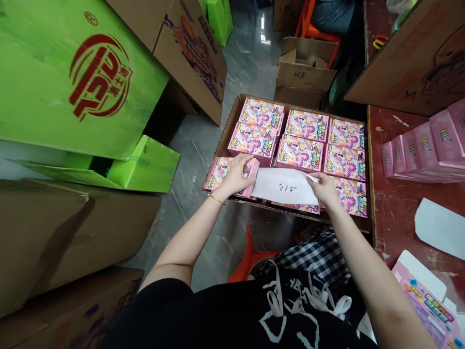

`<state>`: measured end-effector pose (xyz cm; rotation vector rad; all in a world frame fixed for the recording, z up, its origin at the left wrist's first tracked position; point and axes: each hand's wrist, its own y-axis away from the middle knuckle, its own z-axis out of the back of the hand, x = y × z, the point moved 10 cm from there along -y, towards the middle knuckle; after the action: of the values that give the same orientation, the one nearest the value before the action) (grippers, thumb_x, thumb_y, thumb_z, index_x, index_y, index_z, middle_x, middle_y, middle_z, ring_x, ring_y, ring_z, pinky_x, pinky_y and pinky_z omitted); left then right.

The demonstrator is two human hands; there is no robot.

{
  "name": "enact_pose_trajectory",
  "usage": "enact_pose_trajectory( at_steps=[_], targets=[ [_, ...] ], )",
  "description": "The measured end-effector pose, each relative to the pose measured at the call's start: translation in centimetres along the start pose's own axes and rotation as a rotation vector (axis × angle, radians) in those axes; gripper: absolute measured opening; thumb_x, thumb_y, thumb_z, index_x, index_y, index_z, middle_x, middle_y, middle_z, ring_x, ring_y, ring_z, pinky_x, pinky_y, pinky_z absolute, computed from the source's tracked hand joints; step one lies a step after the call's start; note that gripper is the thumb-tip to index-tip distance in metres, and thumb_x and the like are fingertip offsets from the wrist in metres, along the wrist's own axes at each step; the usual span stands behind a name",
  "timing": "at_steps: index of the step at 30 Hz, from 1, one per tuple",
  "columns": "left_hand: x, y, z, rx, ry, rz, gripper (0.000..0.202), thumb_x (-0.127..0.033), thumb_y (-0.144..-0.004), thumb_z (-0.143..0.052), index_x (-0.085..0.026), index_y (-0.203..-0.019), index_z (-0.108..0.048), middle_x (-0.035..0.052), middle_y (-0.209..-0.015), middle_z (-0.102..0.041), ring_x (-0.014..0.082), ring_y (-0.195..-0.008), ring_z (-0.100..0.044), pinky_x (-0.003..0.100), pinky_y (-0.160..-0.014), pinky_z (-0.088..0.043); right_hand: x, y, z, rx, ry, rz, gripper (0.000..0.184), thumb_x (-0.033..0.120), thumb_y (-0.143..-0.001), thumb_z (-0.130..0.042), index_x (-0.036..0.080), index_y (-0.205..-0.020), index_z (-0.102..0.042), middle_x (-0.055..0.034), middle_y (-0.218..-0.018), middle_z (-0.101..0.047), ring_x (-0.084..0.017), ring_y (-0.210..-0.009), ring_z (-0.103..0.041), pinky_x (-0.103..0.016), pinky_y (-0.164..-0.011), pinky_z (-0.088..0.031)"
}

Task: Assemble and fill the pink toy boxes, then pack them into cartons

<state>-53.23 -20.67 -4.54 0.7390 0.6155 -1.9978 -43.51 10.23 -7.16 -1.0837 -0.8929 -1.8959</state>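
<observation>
An open cardboard carton on the floor in front of me holds several pink toy boxes packed in rows. My left hand grips the near-left pink box, which sits in the carton's front row. My right hand pinches the right edge of a white paper slip marked "A13", lying flat over the front row's boxes. Both forearms reach forward from my lap.
A red table at right carries a row of pink boxes, white sheets and a flattened pink box. Green cartons and brown cartons stand at left. An orange stool is under me. More cardboard boxes sit behind the carton.
</observation>
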Motion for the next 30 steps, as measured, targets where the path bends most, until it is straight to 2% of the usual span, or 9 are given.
enact_pose_trajectory(
  at_steps=[5,9,12,15,19,21,24,27,30],
  targets=[
    [1.4,0.6,-2.2,0.037,-0.141,0.085,0.071,-0.033,-0.076,-0.068,-0.017,-0.142,-0.048,0.0172,-0.151,-0.044,0.0371,-0.147,-0.030,0.062,-0.121,-0.017,-0.1,0.4,-5.3,-0.024,0.063,0.031,0.035,0.045,-0.069,-0.070,0.017,-0.090,-0.072,-0.0082,-0.088,-0.074,-0.022,-0.076,-0.063,-0.036,-0.071,-0.052],
    [1.3,1.0,-3.9,0.030,-0.225,0.094,0.070,-0.048,-0.087,-0.062,-0.015,-0.145,-0.043,0.0211,-0.159,-0.034,0.0396,-0.152,-0.020,0.068,-0.121,-0.007,-0.7,0.9,-5.6,-0.023,0.067,-0.007,0.037,0.048,-0.076,-0.065,0.018,-0.097,-0.069,-0.0052,-0.079,-0.070,-0.023,-0.078,-0.061,-0.035,-0.070,-0.052],
    [-2.5,2.0,-4.4,-0.025,-0.155,-0.094,0.085,-0.063,-0.086,-0.058,-0.016,-0.152,-0.032,0.0214,-0.162,-0.028,0.0378,-0.154,-0.016,0.065,-0.123,-0.005,0.5,1.9,-6.0,0.045,-0.028,0.011,0.040,0.054,-0.074,-0.070,0.020,-0.095,-0.065,-0.0043,-0.082,-0.069,-0.023,-0.081,-0.063,-0.035,-0.072,-0.053],
    [-7.5,4.1,-6.6,0.012,-0.047,-0.346,0.117,-0.073,-0.075,-0.066,-0.015,-0.159,-0.007,0.0250,-0.163,-0.020,0.0390,-0.154,-0.011,0.063,-0.124,-0.007,2.7,3.1,-7.8,0.198,-0.184,0.027,0.048,0.060,-0.071,-0.074,0.023,-0.099,-0.061,-0.0038,-0.090,-0.071,-0.021,-0.082,-0.065,-0.034,-0.072,-0.055],
    [-8.0,5.3,-9.5,0.009,0.037,-0.317,0.090,-0.038,-0.097,-0.047,-0.018,-0.158,0.016,0.0234,-0.167,-0.002,0.0355,-0.155,-0.003,0.062,-0.123,-0.019,4.5,3.8,-8.9,0.432,-0.165,0.034,0.058,0.073,-0.082,-0.056,0.025,-0.114,-0.061,-0.0061,-0.099,-0.072,-0.022,-0.084,-0.067,-0.038,-0.074,-0.057],
    [-7.0,5.2,-10.1,0.007,0.073,-0.294,0.079,-0.022,-0.098,-0.037,-0.024,-0.159,0.013,0.0179,-0.168,-0.001,0.0312,-0.156,-0.003,0.059,-0.124,-0.021,5.1,3.4,-7.4,0.462,0.008,0.155,0.064,0.073,-0.084,-0.052,0.024,-0.125,-0.059,-0.0109,-0.121,-0.068,-0.028,-0.108,-0.065,-0.046,-0.093,-0.053],
    [-6.2,4.9,-10.0,0.011,0.117,-0.318,0.080,-0.017,-0.096,-0.037,-0.026,-0.160,0.010,0.0147,-0.169,-0.002,0.0291,-0.156,-0.005,0.058,-0.125,-0.021,3.9,3.4,-6.3,0.526,0.531,0.321,0.105,0.061,-0.058,-0.083,0.023,-0.147,-0.043,-0.0182,-0.156,-0.038,-0.041,-0.146,-0.032,-0.062,-0.117,-0.026],
    [-5.9,4.4,-9.6,0.018,0.151,-0.294,0.079,-0.018,-0.096,-0.037,-0.026,-0.160,0.009,0.0141,-0.169,-0.003,0.0293,-0.156,-0.007,0.058,-0.125,-0.021,1.3,3.9,-7.1,0.629,0.950,0.310,0.141,0.039,-0.043,-0.093,0.022,-0.160,-0.015,-0.0228,-0.166,-0.008,-0.045,-0.153,-0.003,-0.068,-0.119,-0.007],
    [-5.8,4.2,-9.0,0.015,0.166,-0.267,0.077,-0.019,-0.097,-0.036,-0.027,-0.160,0.007,0.0123,-0.169,-0.003,0.0287,-0.156,-0.008,0.058,-0.125,-0.021,1.3,4.4,-8.0,0.665,1.067,0.318,0.140,0.029,-0.045,-0.090,0.023,-0.161,-0.011,-0.0240,-0.165,-0.009,-0.048,-0.152,-0.005,-0.064,-0.119,-0.008]
  ],
)
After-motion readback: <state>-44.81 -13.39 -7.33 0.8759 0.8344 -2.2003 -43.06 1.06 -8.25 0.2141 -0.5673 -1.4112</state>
